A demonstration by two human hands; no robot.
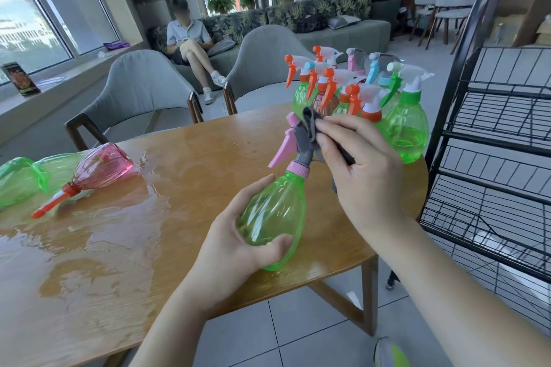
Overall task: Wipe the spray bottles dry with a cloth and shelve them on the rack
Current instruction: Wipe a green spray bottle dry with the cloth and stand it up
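Observation:
My left hand [238, 244] grips the body of a green spray bottle [277, 211] with a pink trigger and grey head, held above the table's near edge. My right hand [360, 167] pinches a grey cloth [310, 131] against the bottle's spray head. Several upright spray bottles [357, 98] with orange, blue, pink and green triggers stand in a group at the table's far right. A pink bottle [101, 168] with an orange trigger and green bottles [21, 182] lie on their sides at the left. The black wire rack [492, 158] stands to the right of the table.
The wooden table [149, 247] is wet, with puddles over its left half. Two grey chairs [143, 92] stand behind it. A person sits on a sofa [190, 39] at the back. Tiled floor lies below the table's near edge.

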